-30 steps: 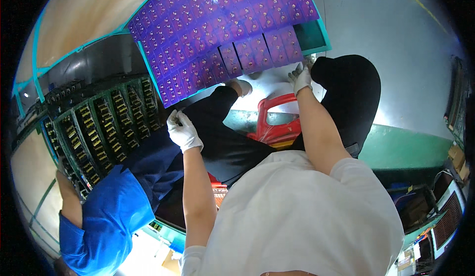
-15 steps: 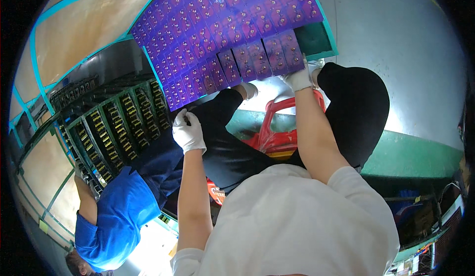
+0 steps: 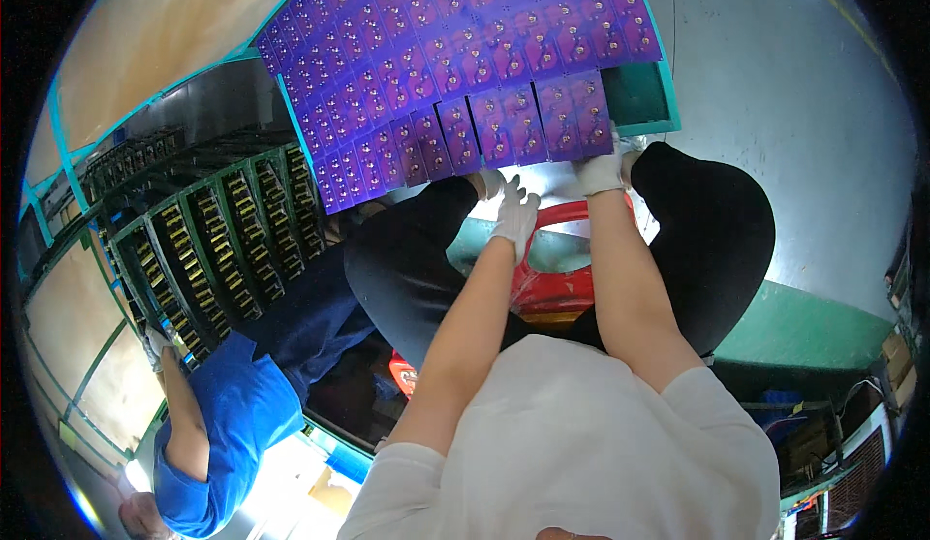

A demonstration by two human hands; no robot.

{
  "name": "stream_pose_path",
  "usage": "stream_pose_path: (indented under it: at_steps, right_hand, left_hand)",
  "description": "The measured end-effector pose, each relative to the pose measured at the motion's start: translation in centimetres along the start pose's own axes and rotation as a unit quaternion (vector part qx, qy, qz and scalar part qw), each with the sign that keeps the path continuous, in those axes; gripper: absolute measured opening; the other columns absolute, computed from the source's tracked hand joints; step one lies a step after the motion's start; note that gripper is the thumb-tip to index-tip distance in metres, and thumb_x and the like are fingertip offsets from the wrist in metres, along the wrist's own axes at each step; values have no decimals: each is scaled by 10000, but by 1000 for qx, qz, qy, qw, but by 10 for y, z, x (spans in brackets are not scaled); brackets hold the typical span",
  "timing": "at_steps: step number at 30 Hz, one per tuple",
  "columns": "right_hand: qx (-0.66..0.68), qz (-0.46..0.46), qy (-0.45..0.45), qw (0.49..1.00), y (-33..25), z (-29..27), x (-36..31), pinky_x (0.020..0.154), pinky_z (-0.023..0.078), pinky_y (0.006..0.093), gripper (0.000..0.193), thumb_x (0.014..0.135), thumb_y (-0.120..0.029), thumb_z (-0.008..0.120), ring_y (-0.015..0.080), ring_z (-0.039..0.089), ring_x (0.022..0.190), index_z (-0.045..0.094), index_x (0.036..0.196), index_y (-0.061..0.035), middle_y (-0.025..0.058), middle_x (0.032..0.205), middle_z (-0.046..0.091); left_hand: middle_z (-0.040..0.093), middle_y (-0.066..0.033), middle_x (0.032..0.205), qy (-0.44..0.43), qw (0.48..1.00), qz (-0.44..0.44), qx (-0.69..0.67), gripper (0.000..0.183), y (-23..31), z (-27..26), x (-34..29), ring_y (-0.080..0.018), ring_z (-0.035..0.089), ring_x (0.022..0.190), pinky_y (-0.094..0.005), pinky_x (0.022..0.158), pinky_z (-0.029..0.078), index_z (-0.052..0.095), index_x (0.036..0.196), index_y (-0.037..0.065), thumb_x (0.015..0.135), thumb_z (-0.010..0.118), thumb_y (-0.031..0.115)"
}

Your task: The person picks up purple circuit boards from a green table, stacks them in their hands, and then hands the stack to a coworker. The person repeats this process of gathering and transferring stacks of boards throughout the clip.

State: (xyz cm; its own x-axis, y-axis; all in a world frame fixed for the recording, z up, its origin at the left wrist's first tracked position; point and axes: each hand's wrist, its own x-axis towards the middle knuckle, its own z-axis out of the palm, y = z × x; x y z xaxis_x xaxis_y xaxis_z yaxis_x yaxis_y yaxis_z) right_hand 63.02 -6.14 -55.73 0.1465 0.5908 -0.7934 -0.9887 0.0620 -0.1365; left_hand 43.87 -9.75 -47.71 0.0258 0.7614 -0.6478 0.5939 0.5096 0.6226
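Observation:
Rows of flat purple panels (image 3: 465,56) with small shiny dots cover a green tray (image 3: 639,94) in front of me. Narrow gaps show between some panels of the nearest row. My right hand (image 3: 602,174), in a white glove, is at the near right corner of that row. It grips the end purple panel (image 3: 573,119) by its edge, and most of its fingers are hidden there. My left hand (image 3: 516,218), gloved too, is in front of the near edge with its fingers apart and holds nothing.
At the left, a co-worker in a blue shirt (image 3: 237,433) has a gloved hand at a green rack (image 3: 208,240) with yellow-marked slots. A red plastic stool or chair (image 3: 552,288) is between my legs. Grey floor (image 3: 775,104) spreads to the right.
My left hand has moved right, from the tray's near left corner to beside my right hand, and its fingers have spread. My right hand stays at the same panel corner.

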Motion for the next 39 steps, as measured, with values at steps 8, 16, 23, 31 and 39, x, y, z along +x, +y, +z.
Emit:
stream_pose_path:
  at_steps: [8, 16, 23, 31, 39]
  right_hand:
    - [-26, 117, 5, 993, -42, 26, -17, 707, 533, 424, 435, 847, -515, 539, 240, 628, 869, 613, 1094, -165, 38, 1042, 648]
    - [-38, 181, -18, 983, -49, 76, -57, 880, 450, 540, 414, 834, -422, 508, 286, 557, 1052, 576, 1166, -183, 94, 1152, 599]
    - [-127, 241, -49, 961, -57, 87, -78, 963, 362, 564, 455, 858, -445, 440, 316, 481, 1152, 537, 1211, -174, 116, 1240, 537]
    - [-211, 241, 16, 947, -61, 103, -81, 925, 432, 518, 357, 905, -331, 376, 289, 543, 1071, 562, 1118, -113, 121, 1126, 587]
    - [-212, 141, -89, 963, -70, 76, -55, 845, 507, 420, 332, 912, -293, 385, 226, 610, 978, 571, 1093, -85, 87, 1064, 629]
  left_hand:
    - [538, -108, 1102, 1, 941, -156, -300, 311, 44, -10, 17, -226, 605, 960, -332, 811, 490, 448, 1195, 19, 899, 496, 101]
    - [549, -142, 1193, -39, 980, -6, -195, 380, 80, 16, 11, -210, 574, 1025, -312, 857, 481, 443, 1240, 15, 930, 524, 219]
    - [624, -161, 1050, -60, 971, -57, -225, 402, 62, 32, 30, -205, 593, 976, -330, 830, 465, 548, 1132, -10, 900, 562, 318]
    - [634, -113, 1029, -46, 988, 65, -131, 345, 36, 27, 30, -199, 590, 941, -343, 845, 447, 563, 1128, 15, 850, 607, 214]
    - [608, -63, 1046, -53, 945, -6, -323, 421, 92, 16, -6, -163, 567, 933, -322, 844, 447, 483, 1186, 47, 791, 627, 63]
